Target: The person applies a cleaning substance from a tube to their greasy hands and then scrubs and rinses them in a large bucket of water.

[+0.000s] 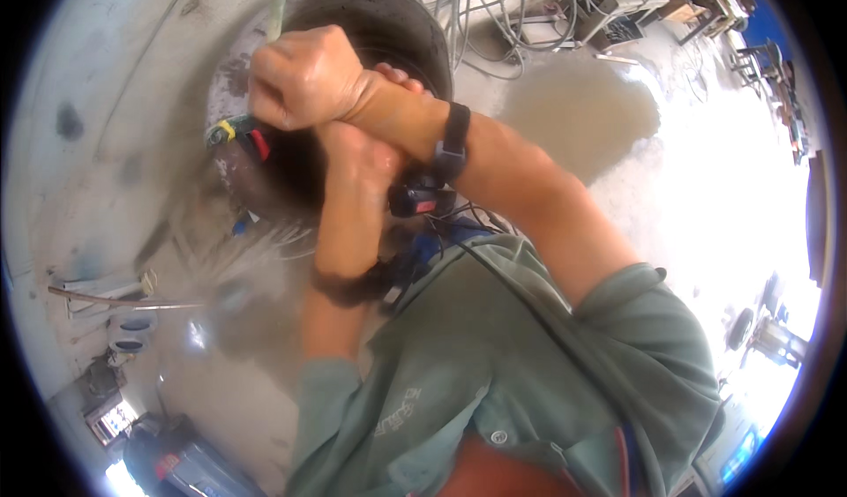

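Note:
My right hand [308, 77] is curled into a wet-looking fist over a large round drum [410, 14] with a dark inside. From underneath, my left hand [360, 150] wraps my right forearm [410, 116] just behind the wrist; its fingertips show on the far side. A pale green pipe or hose [280, 1] runs down behind my right fist, and I cannot tell whether they touch. Dark straps circle my right forearm [456, 133] and my left forearm [351, 285]. Below the crossed arms sits a small black device [421, 200] with cables.
A dark item with yellow and red parts [241, 134] lies at the drum's left rim. Grey hoses or cables [463, 14] hang beyond it. Wet floor [582, 113] spreads to the right. A thin strip [126, 298] and a dark machine or case [192, 457] are at left.

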The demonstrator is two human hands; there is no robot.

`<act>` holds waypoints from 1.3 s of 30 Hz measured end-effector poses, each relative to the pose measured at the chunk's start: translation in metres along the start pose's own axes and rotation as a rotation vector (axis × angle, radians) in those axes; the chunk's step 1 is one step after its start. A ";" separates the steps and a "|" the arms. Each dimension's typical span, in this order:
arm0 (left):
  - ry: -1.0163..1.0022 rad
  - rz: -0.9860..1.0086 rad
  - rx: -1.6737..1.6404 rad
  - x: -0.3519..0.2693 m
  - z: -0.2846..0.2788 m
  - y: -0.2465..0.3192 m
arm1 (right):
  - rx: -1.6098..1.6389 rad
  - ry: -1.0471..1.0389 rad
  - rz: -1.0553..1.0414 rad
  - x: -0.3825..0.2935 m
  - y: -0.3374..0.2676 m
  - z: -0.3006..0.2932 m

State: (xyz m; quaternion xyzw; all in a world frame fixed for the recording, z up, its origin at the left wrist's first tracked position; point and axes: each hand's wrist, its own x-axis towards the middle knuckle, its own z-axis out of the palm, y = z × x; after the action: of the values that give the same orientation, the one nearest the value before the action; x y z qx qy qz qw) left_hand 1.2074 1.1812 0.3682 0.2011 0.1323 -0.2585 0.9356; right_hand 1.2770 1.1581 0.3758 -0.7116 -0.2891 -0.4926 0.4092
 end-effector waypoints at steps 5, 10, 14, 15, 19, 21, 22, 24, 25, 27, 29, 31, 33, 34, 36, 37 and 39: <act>0.095 0.170 0.069 0.008 -0.020 0.009 | 0.192 0.047 0.727 0.024 -0.020 0.009; 0.052 0.209 0.164 0.014 -0.037 0.020 | 1.095 0.400 1.725 0.029 -0.006 0.012; -0.143 0.136 0.250 0.000 -0.029 0.015 | 1.524 0.678 1.805 0.025 -0.009 0.011; -0.202 0.077 0.228 -0.003 -0.025 0.013 | 1.578 0.736 1.806 0.025 -0.007 0.010; -0.586 -0.171 -0.017 -0.018 -0.005 0.017 | 1.807 0.864 1.802 0.043 -0.024 0.004; -0.842 -0.263 -0.109 -0.013 -0.014 0.019 | 1.909 0.974 1.819 0.052 -0.025 0.002; -0.926 -0.309 -0.136 -0.015 -0.015 0.017 | 1.903 1.027 1.802 0.056 -0.024 0.000; -0.946 -0.330 -0.154 -0.025 -0.014 0.015 | 1.904 1.126 1.778 0.066 -0.024 -0.003; -0.908 -0.310 -0.140 -0.029 -0.010 0.014 | 1.910 1.170 1.773 0.071 -0.026 -0.003; -0.764 -0.237 -0.127 -0.029 0.000 0.011 | 1.845 1.152 1.805 0.070 -0.017 -0.003; -0.642 -0.178 -0.113 -0.027 0.008 0.006 | 1.780 1.151 1.820 0.066 -0.004 -0.004; -0.564 -0.144 -0.112 -0.027 0.009 0.002 | 1.689 1.152 1.873 0.059 -0.002 -0.007; -0.553 -0.132 -0.068 -0.029 0.006 0.005 | 1.621 1.122 1.944 0.052 -0.004 -0.005; -0.544 -0.121 -0.045 -0.030 0.003 0.010 | 1.592 1.105 1.973 0.050 -0.006 -0.002; -0.440 -0.068 0.051 -0.038 0.002 0.020 | 1.529 1.074 1.996 0.048 -0.007 0.003; -0.356 -0.039 0.127 -0.043 0.011 0.026 | 1.469 1.081 1.968 0.048 -0.004 0.001; -0.228 0.112 0.348 -0.048 0.003 0.042 | 1.352 1.095 1.849 0.050 0.006 0.000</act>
State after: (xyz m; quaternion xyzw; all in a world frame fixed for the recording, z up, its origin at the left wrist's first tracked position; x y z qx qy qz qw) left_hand 1.1904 1.2338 0.4006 0.3361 -0.0326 -0.2460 0.9086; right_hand 1.2990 1.1555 0.4214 -0.0012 0.3270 -0.0076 0.9450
